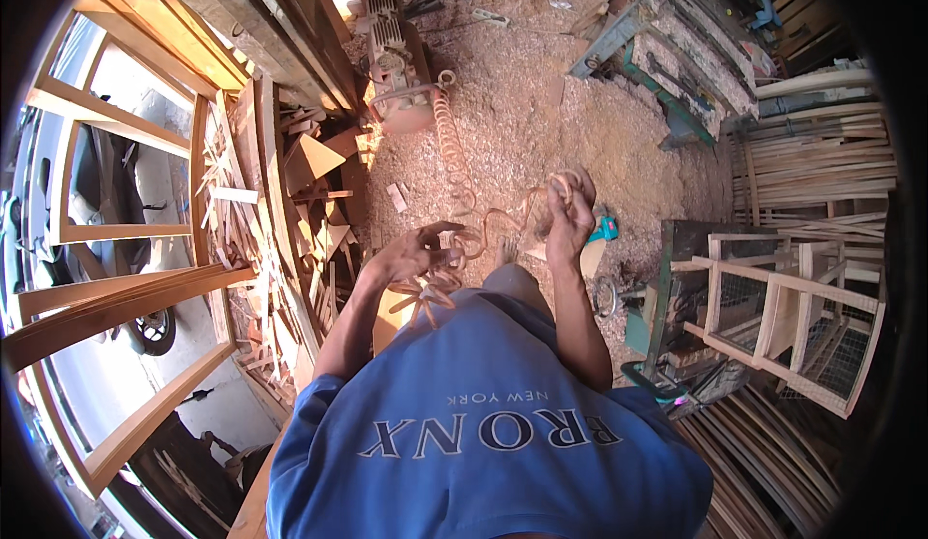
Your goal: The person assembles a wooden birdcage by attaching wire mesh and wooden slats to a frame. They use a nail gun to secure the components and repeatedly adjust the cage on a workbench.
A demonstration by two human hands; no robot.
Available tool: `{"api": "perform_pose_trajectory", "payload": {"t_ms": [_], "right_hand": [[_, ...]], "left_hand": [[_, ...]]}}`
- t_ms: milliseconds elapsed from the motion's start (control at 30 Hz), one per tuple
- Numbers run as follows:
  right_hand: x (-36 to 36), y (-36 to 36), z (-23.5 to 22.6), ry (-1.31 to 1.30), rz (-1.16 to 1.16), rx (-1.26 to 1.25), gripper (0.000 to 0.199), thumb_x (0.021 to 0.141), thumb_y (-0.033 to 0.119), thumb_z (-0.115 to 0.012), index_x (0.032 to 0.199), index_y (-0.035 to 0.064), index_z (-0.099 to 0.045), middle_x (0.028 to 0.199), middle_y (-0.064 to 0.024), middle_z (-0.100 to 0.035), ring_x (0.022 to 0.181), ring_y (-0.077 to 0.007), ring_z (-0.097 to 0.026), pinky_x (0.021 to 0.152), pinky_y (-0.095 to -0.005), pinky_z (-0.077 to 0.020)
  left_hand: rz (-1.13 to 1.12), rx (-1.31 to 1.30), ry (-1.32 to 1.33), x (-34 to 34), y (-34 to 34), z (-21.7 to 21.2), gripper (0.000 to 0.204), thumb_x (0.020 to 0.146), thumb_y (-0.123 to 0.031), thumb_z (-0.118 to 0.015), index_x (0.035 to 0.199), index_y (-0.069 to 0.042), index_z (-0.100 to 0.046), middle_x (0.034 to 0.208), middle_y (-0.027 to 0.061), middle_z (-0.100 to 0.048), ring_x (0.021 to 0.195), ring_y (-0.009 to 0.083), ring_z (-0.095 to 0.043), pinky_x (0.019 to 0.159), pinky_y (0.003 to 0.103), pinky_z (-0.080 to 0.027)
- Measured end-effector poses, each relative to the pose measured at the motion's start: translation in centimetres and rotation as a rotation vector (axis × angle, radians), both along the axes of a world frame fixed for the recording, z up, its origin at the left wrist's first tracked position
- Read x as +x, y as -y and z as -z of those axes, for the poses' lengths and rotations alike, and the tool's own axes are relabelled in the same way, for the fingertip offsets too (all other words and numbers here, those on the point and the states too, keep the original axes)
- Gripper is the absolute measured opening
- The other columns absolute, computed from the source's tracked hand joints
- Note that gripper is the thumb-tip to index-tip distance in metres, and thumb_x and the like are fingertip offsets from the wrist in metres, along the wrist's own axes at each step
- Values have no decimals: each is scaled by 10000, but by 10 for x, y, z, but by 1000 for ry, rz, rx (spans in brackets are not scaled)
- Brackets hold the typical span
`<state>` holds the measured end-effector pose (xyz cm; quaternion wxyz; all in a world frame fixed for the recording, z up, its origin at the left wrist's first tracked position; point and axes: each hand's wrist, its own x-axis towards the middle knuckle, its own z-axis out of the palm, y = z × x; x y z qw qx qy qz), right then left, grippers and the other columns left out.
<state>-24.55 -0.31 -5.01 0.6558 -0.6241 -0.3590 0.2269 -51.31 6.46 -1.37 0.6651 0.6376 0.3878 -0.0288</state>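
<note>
Holding a coiled orange air hose (483,225) between both hands, in front of the chest and above the sawdust-covered floor (541,104). Judging it light, springy and soft: coils stretching and recoiling readily, likely tangling on themselves, smooth plastic probably a little slippery under dust. Not fragile, though prone to kinking if pulled hard. Best taken by gathering several loops together rather than pinching a single turn.

Left hand (418,254) lying palm up, grip half spread, fingers curled loosely around a bunch of loops, more loops hanging below the wrist toward the blue shirt (483,423). Right hand (570,215) raised higher, grip pressed together around another part of the hose, a loop showing above the knuckles. Running away from the hands, the rest of the hose stretching in a long spiral across the floor to a dusty motor unit (398,70).

Lying close by: a heap of wood offcuts (290,210) at the left, a teal object (605,228) just beyond the right hand, a wooden frame with wire mesh (793,317) at the right.
</note>
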Motion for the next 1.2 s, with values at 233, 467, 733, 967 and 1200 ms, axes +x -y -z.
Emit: {"api": "perform_pose_trajectory", "payload": {"t_ms": [233,467,733,967,1200], "right_hand": [[11,15,-15,-455,-83,188,229,936,35,-650,1164,16,-655,1303,-28,-536,1113,-163,-588,882,-327,-554],[-18,48,-61,-753,-60,276,250,939,12,-618,1188,5,-636,1200,-71,-629,1076,-167,-625,922,-337,-532],[5,65,15,-690,34,33,415,865,-65,-586,1272,11,-589,1179,-50,-653,1065,-159,-630,930,-311,-514],[-16,86,118,188,-427,-681,398,795,181,-655,1170,45,-664,1096,-212,-690,1041,-333,-663,896,-415,-521],[-52,141,179,358,-805,-1087,389,823,218,-622,1182,75,-660,1111,-165,-697,1035,-337,-665,880,-427,-527]], "left_hand": [[300,137,92,47,12,17,488,960,-400,-578,1363,-126,-561,1098,103,-620,1064,268,-580,1003,407,-426],[-357,68,513,123,21,74,230,930,-146,-525,1135,-49,-560,1222,102,-549,1113,240,-571,987,346,-443],[26,-347,462,110,64,72,448,944,-257,-577,1322,-20,-531,1180,90,-643,1071,203,-598,927,347,-498],[-68,858,-359,-15,-5,142,330,926,-344,-546,979,-52,-690,816,203,-696,745,372,-694,642,484,-510],[-43,600,-956,-119,-65,210,441,958,-319,-508,1299,-46,-570,1257,167,-635,1068,359,-657,917,544,-513]]}}
